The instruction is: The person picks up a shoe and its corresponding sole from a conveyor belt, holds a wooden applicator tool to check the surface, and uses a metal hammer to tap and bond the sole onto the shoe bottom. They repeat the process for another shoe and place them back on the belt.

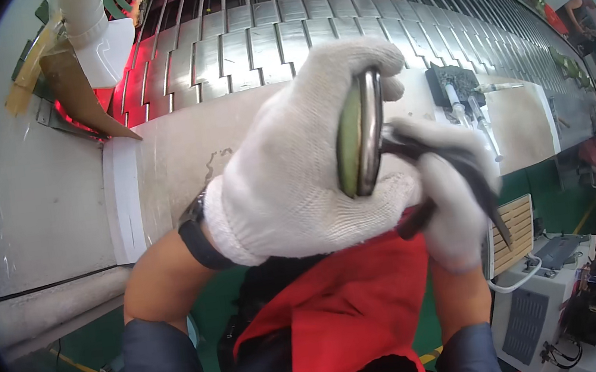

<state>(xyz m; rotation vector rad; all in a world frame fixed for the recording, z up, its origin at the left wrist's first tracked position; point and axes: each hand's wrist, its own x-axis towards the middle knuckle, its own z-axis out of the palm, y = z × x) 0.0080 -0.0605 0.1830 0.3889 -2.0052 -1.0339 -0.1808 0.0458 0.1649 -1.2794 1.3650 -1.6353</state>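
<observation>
My left hand point(296, 175), in a white knitted cotton glove, is clamped around a flat oval part with a shiny metal rim and a greenish face point(359, 133), held edge-on at the centre of the frame with the fingers curled over its top. My right hand point(450, 196), gloved the same way, is closed on a dark slim hand tool point(463, 179) whose front end meets the lower right edge of the oval part; the tool's other end sticks out down toward the right of the frame. I cannot tell exactly what kind of tool it is. A black wristband point(198, 237) sits on my left wrist, and below both hands a red cloth garment point(345, 315) fills the lower centre. Behind the hands a pale grey worktop point(160, 166) runs across the middle of the frame, with a slatted metal conveyor point(277, 30) beyond it across the top. In the upper left stands a white plastic bottle point(93, 32) beside a brown pointed sheet point(78, 87). At the right of centre, on the worktop, a small dark tray with syringe-like tubes point(458, 86) lies well apart from my hands.
</observation>
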